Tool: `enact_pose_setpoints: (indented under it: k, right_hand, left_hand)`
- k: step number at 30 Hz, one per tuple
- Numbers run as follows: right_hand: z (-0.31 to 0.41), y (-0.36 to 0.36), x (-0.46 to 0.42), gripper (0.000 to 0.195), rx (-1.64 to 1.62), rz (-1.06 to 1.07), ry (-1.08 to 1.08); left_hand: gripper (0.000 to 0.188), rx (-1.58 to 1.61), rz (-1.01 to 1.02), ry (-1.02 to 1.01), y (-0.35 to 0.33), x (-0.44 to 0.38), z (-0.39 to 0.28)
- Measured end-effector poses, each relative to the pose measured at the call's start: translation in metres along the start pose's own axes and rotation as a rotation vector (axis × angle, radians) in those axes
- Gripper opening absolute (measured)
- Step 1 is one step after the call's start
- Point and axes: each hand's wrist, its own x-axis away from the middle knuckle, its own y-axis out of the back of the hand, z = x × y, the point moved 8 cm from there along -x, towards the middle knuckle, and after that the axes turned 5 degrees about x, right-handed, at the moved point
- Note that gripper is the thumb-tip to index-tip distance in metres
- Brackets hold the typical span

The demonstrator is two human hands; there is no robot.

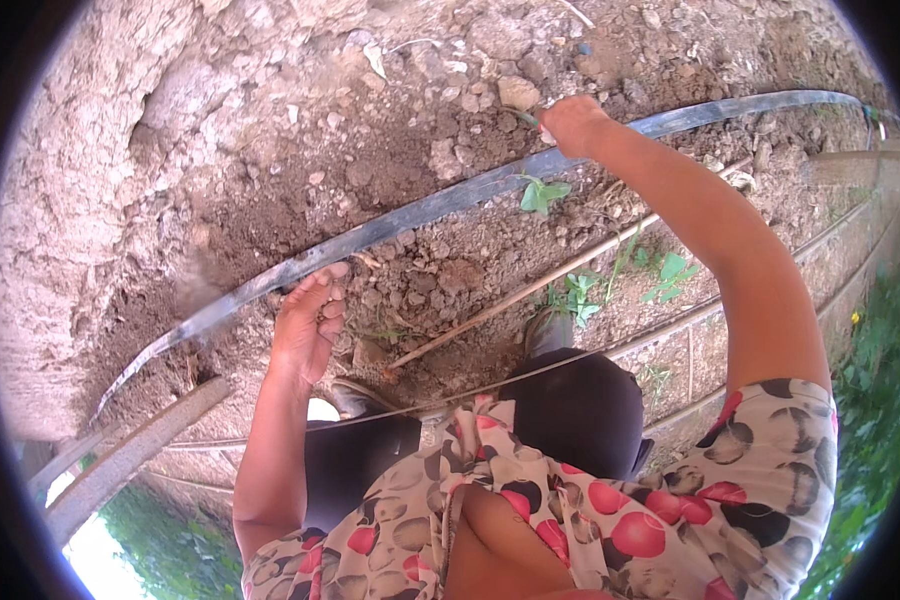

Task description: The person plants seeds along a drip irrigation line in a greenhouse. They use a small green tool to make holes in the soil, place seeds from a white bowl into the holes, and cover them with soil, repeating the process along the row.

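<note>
A long, flat dark hose (420, 214) runs in a curve across the crumbly brown soil (412, 277) before me. My left hand (313, 319) is at its near edge, palm turned up and fingers curled; whether something small is pinched there cannot be seen. Farther off to the right, my right hand (574, 126) is closed just beyond the hose's far edge. A small green item (525, 117) with a reddish spot sticks out of that fist, the rest hidden by the fingers. A leafy green seedling (544, 195) stands beside the hose between my hands.
A thin wooden stick (525, 289) slants over the soil near my feet. Weeds (581, 300) grow beside it. A taut cord (487, 390) crosses in front of my knees. Wooden poles (139, 450) stand at lower left, and a rough earth bank (82, 187) rises at left.
</note>
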Motion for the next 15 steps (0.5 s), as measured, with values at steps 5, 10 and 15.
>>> enact_pose_setpoints:
  k: [5, 10, 15]
  right_hand:
    - [0.003, -0.012, 0.020, 0.025, -0.100, 0.169, -0.018]
    - [0.002, 0.000, 0.038, 0.026, -0.034, 0.104, 0.084]
    - [0.005, -0.015, 0.021, 0.032, -0.049, 0.157, 0.058]
  left_hand:
    - [0.026, -0.131, 0.063, 0.025, -0.045, -0.031, 0.002]
    - [0.030, -0.243, 0.122, 0.069, -0.089, -0.082, 0.013]
    - [0.029, -0.267, 0.204, 0.042, -0.147, -0.136, 0.023]
